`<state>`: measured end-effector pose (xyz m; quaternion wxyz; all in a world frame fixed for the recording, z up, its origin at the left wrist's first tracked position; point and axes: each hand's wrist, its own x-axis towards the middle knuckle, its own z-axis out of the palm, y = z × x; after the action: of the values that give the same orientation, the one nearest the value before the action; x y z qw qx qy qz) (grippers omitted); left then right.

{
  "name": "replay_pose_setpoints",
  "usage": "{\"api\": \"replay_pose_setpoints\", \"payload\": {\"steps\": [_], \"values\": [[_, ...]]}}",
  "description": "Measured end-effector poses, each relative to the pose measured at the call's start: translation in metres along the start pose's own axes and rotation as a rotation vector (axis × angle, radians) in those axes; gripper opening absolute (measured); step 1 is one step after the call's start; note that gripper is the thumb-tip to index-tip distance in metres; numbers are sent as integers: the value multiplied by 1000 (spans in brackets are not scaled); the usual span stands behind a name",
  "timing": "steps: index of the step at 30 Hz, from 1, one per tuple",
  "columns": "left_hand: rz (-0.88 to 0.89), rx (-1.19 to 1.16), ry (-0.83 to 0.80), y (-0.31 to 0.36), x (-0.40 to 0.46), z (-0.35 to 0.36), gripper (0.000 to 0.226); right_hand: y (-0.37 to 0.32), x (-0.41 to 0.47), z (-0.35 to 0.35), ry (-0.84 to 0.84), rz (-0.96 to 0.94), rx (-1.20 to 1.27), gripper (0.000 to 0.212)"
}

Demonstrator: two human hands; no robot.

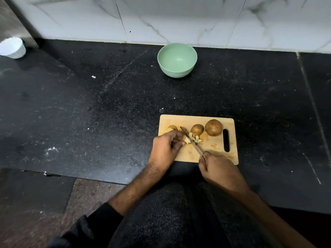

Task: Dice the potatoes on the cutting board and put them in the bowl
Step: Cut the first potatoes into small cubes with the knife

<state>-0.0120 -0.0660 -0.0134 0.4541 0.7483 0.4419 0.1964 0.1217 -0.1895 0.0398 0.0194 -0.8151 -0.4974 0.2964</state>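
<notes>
A wooden cutting board (215, 149) lies on the black counter. On it stand a whole brown potato (213, 127), a smaller potato (197, 129) and a cut piece (172, 127) at the left. A small heap of pale potato cubes (194, 138) lies mid-board. My right hand (217, 169) grips a knife (191, 142) by its handle, with the blade slanting across the cubes. My left hand (166, 149) has curled fingers that pinch a potato piece right beside the blade. The pale green bowl (177, 59) stands empty, farther back by the wall.
A white ribbed cup (12, 47) sits at the far left beside a steel appliance. A white marble wall runs behind the counter. The counter's front edge lies just below the board, with my dark-clothed lap under it. Small crumbs dot the counter.
</notes>
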Motion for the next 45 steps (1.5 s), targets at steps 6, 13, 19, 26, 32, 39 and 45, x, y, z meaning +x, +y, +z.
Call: {"api": "replay_pose_setpoints", "payload": {"steps": [6, 13, 19, 26, 32, 39, 45], "values": [[64, 144, 235, -8, 13, -23, 22, -1, -1, 2, -39, 9, -5, 29], [91, 357, 17, -15, 29, -20, 42, 2, -2, 2, -42, 46, 3, 30], [9, 390, 59, -14, 23, -22, 23, -6, 0, -5, -6, 4, -24, 25], [35, 490, 65, -12, 15, -22, 20, -24, 10, -1, -26, -89, -44, 29], [67, 432, 70, -25, 13, -30, 16, -21, 10, 0, -85, -94, -83, 33], [62, 287, 191, -24, 9, -33, 17, -16, 5, 1, -103, -71, -103, 32], [34, 287, 121, -27, 5, -25, 36, -19, 8, 1, -41, -114, -75, 30]]}}
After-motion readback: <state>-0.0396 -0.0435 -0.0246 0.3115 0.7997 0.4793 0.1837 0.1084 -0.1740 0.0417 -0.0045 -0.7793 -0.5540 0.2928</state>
